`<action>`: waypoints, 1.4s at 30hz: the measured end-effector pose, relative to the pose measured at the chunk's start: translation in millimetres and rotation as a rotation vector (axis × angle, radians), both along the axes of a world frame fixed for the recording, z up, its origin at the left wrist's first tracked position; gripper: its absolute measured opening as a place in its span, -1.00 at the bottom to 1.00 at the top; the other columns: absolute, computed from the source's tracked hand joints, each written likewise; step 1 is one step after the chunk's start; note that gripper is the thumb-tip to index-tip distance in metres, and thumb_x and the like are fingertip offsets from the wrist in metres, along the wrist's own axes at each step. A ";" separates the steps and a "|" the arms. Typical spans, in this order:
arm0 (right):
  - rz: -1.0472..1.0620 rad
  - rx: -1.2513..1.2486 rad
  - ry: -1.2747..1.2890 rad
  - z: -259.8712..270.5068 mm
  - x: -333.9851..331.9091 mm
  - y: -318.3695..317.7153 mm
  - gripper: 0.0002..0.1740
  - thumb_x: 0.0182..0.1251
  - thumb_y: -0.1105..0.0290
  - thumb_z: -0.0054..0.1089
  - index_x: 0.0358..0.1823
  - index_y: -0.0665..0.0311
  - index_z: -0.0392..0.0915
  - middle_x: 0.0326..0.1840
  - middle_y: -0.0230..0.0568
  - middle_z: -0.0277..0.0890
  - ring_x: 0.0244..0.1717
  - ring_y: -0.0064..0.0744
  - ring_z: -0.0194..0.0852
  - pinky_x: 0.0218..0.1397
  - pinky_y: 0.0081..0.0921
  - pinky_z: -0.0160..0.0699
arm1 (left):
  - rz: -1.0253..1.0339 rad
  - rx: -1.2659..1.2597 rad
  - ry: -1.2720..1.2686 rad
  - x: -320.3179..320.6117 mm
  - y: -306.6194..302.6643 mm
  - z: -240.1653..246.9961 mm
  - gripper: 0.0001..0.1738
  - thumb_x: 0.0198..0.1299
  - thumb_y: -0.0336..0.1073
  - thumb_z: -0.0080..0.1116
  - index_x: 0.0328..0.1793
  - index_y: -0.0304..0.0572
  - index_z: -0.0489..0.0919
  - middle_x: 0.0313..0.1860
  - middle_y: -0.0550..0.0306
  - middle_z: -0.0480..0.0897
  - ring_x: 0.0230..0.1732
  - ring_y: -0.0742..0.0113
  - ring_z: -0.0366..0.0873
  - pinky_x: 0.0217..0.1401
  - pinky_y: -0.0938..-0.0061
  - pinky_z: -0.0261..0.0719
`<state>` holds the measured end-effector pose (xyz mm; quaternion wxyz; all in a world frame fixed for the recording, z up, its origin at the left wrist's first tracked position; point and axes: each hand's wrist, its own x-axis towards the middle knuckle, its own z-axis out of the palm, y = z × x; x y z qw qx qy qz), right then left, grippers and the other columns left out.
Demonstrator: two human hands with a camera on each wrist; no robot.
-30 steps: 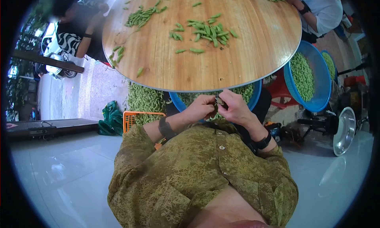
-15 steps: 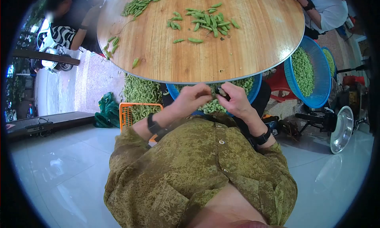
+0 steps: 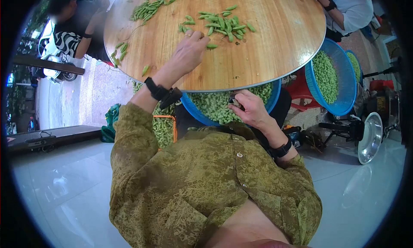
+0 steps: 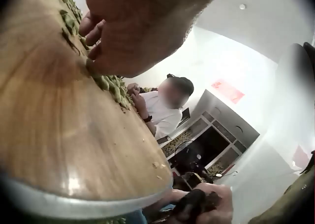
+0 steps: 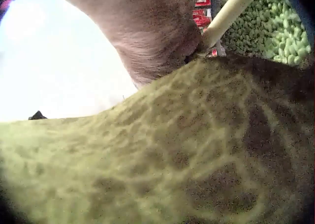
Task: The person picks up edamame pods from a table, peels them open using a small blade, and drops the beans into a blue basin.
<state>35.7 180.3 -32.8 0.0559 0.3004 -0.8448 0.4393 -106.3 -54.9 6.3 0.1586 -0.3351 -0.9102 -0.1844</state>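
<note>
My left hand point(image 3: 188, 53) reaches over the round wooden table point(image 3: 254, 61), beside a loose green bean pod point(image 3: 211, 46). In the left wrist view its fingers point(image 4: 93, 33) are loosely bent down toward the pods point(image 4: 115, 92); the head view hides the fingertips. Lower down, my right hand point(image 3: 253, 109) holds a small dark object point(image 3: 233, 101) between thumb and curled fingers, its kind not clear. That hand is over a blue basin point(image 3: 189, 107) of shelled green beans point(image 3: 213, 105). In the right wrist view only the wrist point(image 5: 152, 37) and sleeve show.
A pile of pods point(image 3: 226, 24) lies mid-table, another pile point(image 3: 148, 9) farther left. Below stands an orange crate point(image 3: 174, 129) by unshelled pods. At right are a blue basket point(image 3: 333, 104) of beans, a red stool point(image 3: 301, 93) and a metal bowl point(image 3: 370, 138). Two people sit at the table.
My left hand has left the right hand above the basin and moved up and left onto the table by the pods. My right hand stays over the basin with the dark object.
</note>
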 end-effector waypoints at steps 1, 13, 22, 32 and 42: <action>-0.008 -0.044 0.019 -0.6 0.4 0.9 -0.73 0.14 0.36 0.33 -0.44 0.29 0.37 -0.51 -0.14 0.37 -0.44 -0.19 0.42 -0.40 -0.34 0.41 | 0.014 -0.072 -0.011 -4.0 1.6 -4.2 -0.84 0.08 -0.45 0.10 -0.18 -0.24 0.55 -0.21 -0.07 0.50 -0.06 -0.09 0.40 -0.06 0.20 0.44; 0.007 -0.972 -0.883 22.2 -0.5 5.1 -0.53 0.49 0.27 -0.07 0.32 0.34 0.24 -0.27 -0.29 0.39 -0.48 -0.65 0.27 -0.64 -0.76 0.20 | -0.011 0.923 -1.203 83.1 47.6 11.6 -0.84 0.15 -0.38 0.28 -0.19 -0.29 0.59 -0.45 0.23 0.62 -0.50 0.60 0.48 -0.55 0.73 0.30; 0.094 -1.122 -1.002 27.7 2.7 0.7 -0.52 0.51 0.24 -0.09 0.36 0.30 0.24 -0.38 -0.30 0.38 -0.57 -0.68 0.21 -0.67 -0.79 0.16 | 0.021 1.003 -1.283 90.4 58.0 0.9 -0.87 0.12 -0.43 0.30 -0.25 -0.29 0.58 -0.47 0.25 0.59 -0.52 0.62 0.43 -0.57 0.72 0.25; 0.072 -1.082 -0.998 28.5 3.2 2.6 -0.53 0.50 0.25 -0.07 0.34 0.29 0.26 -0.46 -0.35 0.38 -0.70 -0.72 0.12 -0.69 -0.80 0.11 | -0.012 0.945 -1.210 91.2 58.4 2.0 -0.87 0.11 -0.44 0.31 -0.24 -0.29 0.59 -0.45 0.29 0.60 -0.49 0.66 0.43 -0.53 0.73 0.28; 0.095 -1.156 -1.049 25.1 -0.9 7.1 -0.71 0.47 0.29 -0.02 0.03 0.35 0.45 -0.52 -0.38 0.35 -0.72 -0.73 0.10 -0.70 -0.78 0.09 | -0.129 1.081 -1.343 86.2 56.5 -7.7 -0.88 0.13 -0.49 0.26 -0.20 -0.28 0.58 -0.45 0.20 0.62 -0.52 0.58 0.50 -0.56 0.68 0.38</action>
